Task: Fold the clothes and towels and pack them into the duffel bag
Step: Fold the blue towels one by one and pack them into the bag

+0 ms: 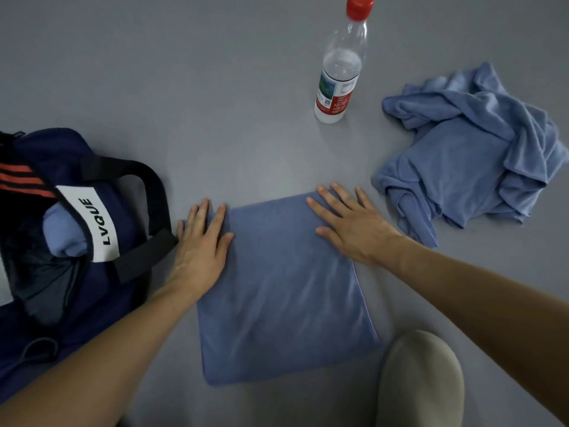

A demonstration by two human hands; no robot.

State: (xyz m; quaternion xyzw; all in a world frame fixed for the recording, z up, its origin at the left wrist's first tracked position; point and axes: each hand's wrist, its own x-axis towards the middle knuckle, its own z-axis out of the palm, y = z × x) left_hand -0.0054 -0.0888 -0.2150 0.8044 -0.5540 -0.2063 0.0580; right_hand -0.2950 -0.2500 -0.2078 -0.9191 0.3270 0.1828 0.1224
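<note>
The left hand point(200, 241) and right hand point(348, 223) press flat, fingers straight, on the far corners of the folded towel point(283, 297), with the duffel bag point(101, 303) just to its left; a loose one-edge lift could let the layers slump open.

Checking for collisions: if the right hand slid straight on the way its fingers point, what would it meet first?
Probably nothing: the right hand points off the towel onto bare floor, seemingly passing left of the bottle.

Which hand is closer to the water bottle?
Right. The right hand rests flat on the folded towel below the water bottle; the left hand rests on the towel's other corner, farther off.
</note>
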